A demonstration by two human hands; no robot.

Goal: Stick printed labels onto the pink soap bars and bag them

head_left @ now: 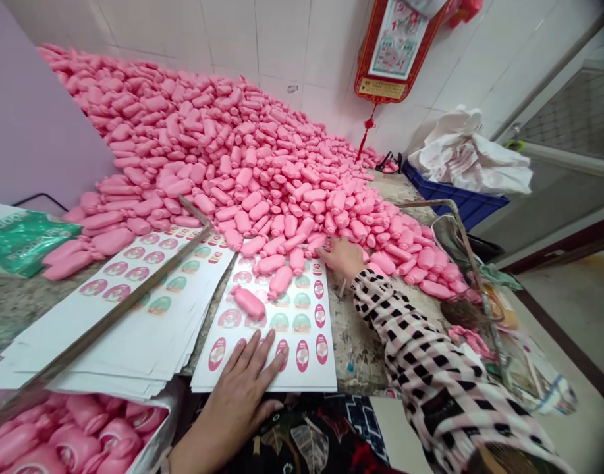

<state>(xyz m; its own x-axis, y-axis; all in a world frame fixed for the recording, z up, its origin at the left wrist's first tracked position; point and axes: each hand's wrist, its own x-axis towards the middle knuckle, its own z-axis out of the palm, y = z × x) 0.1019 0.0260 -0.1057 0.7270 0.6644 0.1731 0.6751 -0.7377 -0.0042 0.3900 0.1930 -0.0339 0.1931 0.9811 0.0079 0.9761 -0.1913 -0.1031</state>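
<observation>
My left hand [245, 388] lies with spread fingers on the lower edge of a white sticker sheet [292, 375], which bears pink and green labels. Several pink bottles rest on the upper part of this sheet; one pink bottle [249, 302] lies tilted near its middle. My right hand [342, 257] reaches to the sheet's upper right corner, at the front of a large heap of pink bottles [207, 138]. Its fingertips are bent beside the bottles, and whether they grip anything is too small to tell.
More sticker sheets [178, 329] lie at the left under a metal bar [134, 296]. An open bag of labelled bottles [74, 434] stands lower left. A blue crate [454, 197] and a bent metal frame [472, 257] are at the right.
</observation>
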